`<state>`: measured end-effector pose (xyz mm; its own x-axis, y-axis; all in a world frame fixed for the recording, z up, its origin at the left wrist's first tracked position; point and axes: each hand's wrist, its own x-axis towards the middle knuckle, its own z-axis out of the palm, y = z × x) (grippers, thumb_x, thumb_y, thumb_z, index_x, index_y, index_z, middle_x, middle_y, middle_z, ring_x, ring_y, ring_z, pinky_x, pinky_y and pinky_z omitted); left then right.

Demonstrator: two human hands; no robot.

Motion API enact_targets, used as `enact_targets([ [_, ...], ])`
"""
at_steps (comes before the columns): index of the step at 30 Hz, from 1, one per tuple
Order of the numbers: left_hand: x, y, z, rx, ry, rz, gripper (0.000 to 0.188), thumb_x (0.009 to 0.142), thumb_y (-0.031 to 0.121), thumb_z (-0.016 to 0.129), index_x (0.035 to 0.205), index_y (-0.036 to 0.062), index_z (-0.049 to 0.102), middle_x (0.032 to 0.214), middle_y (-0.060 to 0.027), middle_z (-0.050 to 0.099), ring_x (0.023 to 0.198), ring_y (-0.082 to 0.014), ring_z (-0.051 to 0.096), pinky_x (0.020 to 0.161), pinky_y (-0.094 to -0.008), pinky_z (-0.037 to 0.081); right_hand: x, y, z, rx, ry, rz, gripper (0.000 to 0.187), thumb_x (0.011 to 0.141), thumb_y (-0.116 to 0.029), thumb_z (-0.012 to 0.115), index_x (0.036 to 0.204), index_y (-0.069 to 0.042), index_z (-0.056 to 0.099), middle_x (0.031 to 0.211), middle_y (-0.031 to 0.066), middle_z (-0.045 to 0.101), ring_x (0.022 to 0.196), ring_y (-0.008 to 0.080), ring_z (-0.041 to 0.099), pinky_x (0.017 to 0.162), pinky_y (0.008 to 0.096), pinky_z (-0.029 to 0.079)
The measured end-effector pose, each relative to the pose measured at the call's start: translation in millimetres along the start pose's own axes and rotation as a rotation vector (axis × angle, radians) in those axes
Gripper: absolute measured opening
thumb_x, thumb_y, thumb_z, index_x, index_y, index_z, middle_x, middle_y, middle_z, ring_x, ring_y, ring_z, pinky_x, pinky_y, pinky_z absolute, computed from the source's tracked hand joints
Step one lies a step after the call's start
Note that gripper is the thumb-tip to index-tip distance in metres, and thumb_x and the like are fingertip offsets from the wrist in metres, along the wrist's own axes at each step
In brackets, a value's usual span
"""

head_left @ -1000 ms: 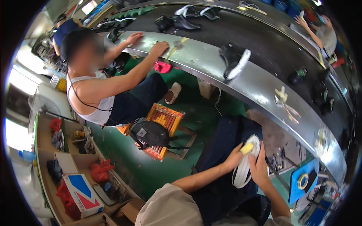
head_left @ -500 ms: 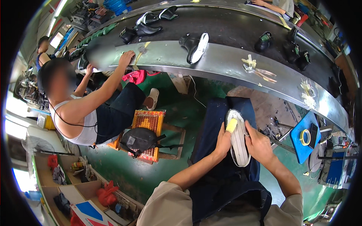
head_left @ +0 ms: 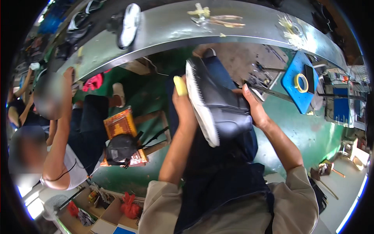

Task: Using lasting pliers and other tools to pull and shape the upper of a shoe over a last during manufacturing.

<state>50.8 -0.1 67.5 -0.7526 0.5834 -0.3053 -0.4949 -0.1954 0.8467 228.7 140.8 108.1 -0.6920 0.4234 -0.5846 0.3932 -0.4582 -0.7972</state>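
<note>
Above my lap a black ankle boot [head_left: 228, 102] lies tilted on its side, its white sole [head_left: 201, 107] turned to the left. My left hand [head_left: 184, 103] grips it along the sole edge, with a yellow cover [head_left: 180, 85] over the thumb; the other fingers are hidden behind the boot. At the shaft end, my right hand [head_left: 255, 107] holds the boot from the right, thumb up along its edge. Dark blue cloth [head_left: 222, 70] covers my legs below it.
Ahead runs a metal-edged bench [head_left: 167, 33] bearing another white-soled boot [head_left: 129, 25] and pliers [head_left: 228, 21]. Right of me is a blue board [head_left: 298, 93] with a yellow tape roll [head_left: 301, 83]. A seated co-worker [head_left: 64, 160] is at left, near a stool with a black bag [head_left: 122, 149].
The boot has turned from sole up to lying on its side, showing its black upper, and has been raised. My right hand has shifted to the shaft end. The view has swung to the right.
</note>
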Motion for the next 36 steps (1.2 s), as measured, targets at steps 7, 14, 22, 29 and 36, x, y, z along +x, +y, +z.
enact_targets([
  [7, 17.6, -66.8, -32.1, -0.156, 0.181, -0.550, 0.052, 0.113, 0.036, 0.030, 0.147, 0.0034, 0.051, 0.141, -0.0120, 0.061, 0.128, -0.0257, 0.060, 0.113, -0.0381, 0.045, 16.4, 12.1, 12.6, -0.590, 0.069, -0.231, 0.050, 0.107, -0.042, 0.053, 0.141, -0.007, 0.058, 0.079, 0.0154, 0.061, 0.076, 0.0243, 0.062, 0.077, 0.0364, 0.050],
  [14, 27.2, -79.4, -43.3, 0.153, 0.171, -0.203, 0.053, 0.111, 0.040, 0.031, 0.133, 0.0012, 0.059, 0.123, -0.0097, 0.069, 0.111, -0.0243, 0.067, 0.096, -0.0366, 0.054, 18.8, 0.9, 14.0, -0.671, 0.006, -0.297, 0.057, 0.094, -0.031, 0.076, 0.143, -0.009, 0.057, 0.126, 0.0175, 0.070, 0.094, 0.0271, 0.074, 0.084, 0.0359, 0.058],
  [22, 56.7, -76.4, -52.9, -0.325, -0.037, -0.518, 0.055, 0.109, 0.051, 0.041, 0.138, 0.0088, 0.061, 0.115, -0.0084, 0.074, 0.096, -0.0229, 0.075, 0.082, -0.0388, 0.064, 74.1, -44.5, 31.7, -0.811, 0.035, -0.907, 0.039, 0.093, -0.030, 0.076, 0.124, -0.007, 0.070, 0.118, 0.0147, 0.073, 0.100, 0.0295, 0.074, 0.087, 0.0400, 0.059],
  [29, 48.4, -64.4, -50.0, -0.398, -0.064, -0.692, 0.059, 0.102, 0.065, 0.047, 0.115, 0.0128, 0.072, 0.089, -0.0054, 0.076, 0.070, -0.0221, 0.074, 0.061, -0.0384, 0.063, 214.6, -117.2, -31.7, -1.447, 0.781, -1.255, 0.041, 0.095, -0.035, 0.067, 0.128, -0.011, 0.067, 0.117, 0.0108, 0.063, 0.109, 0.0327, 0.057, 0.094, 0.0490, 0.047],
  [36, 47.1, -46.0, -46.7, -0.218, 0.126, -0.272, 0.055, 0.102, 0.056, 0.055, 0.126, 0.0078, 0.065, 0.106, -0.0087, 0.072, 0.087, -0.0218, 0.071, 0.074, -0.0368, 0.061, 190.2, -122.0, -44.5, -1.937, 0.564, -1.293, 0.043, 0.092, -0.033, 0.068, 0.133, -0.018, 0.065, 0.120, 0.0119, 0.060, 0.111, 0.0344, 0.054, 0.090, 0.0469, 0.046],
])
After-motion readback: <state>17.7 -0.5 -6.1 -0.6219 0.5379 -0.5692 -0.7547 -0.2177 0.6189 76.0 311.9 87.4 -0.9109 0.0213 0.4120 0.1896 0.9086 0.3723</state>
